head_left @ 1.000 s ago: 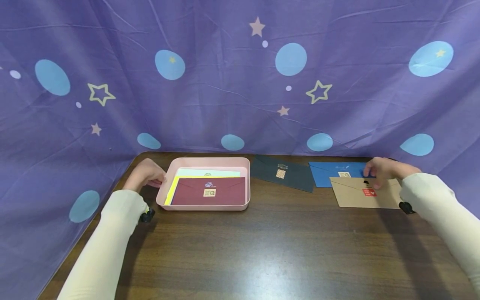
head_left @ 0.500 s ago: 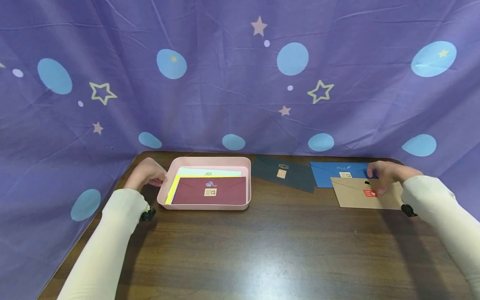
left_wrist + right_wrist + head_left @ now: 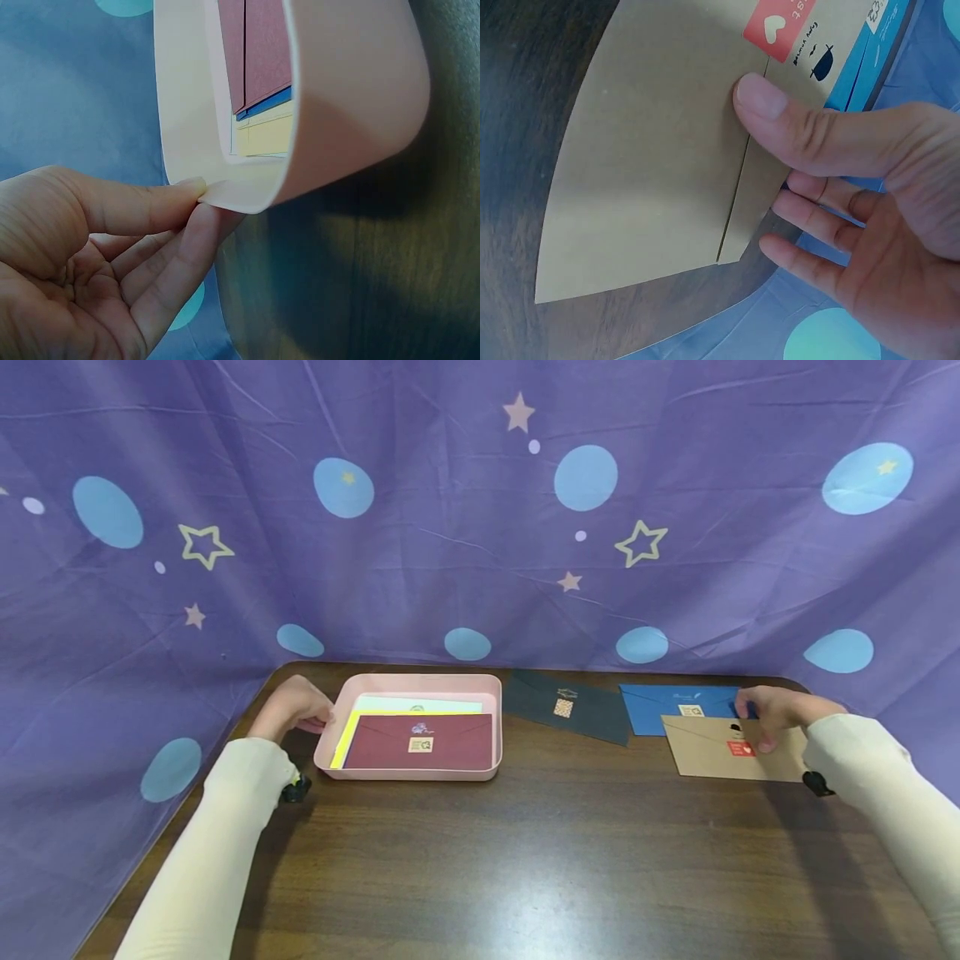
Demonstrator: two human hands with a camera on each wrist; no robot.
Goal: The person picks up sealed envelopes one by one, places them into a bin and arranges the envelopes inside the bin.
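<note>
At the left end of a pink tray (image 3: 408, 775), my left hand (image 3: 296, 703) pinches the rim between thumb and fingertips. In the left wrist view the thumb (image 3: 142, 206) lies against the rim. Inside the tray lies a maroon envelope (image 3: 450, 745) over yellow, pale and dark blue ones. My right hand (image 3: 780, 710) is spread at the far edge of a kraft-brown envelope (image 3: 705, 752) with a red label. In the right wrist view its thumb (image 3: 761, 97) lies over the kraft envelope, with other fingertips right at its edge. A blue envelope (image 3: 645, 710) is partly underneath.
A dark green envelope (image 3: 525, 697) lies slanted between the tray and the blue envelope. Everything rests on a brown wooden table (image 3: 465, 860). A purple patterned curtain (image 3: 450, 577) hangs along the table's back and left side.
My right hand has lowered slightly toward the kraft envelope and shifted a little right, and its thumb has moved off the red label. My left hand keeps its pinch on the tray.
</note>
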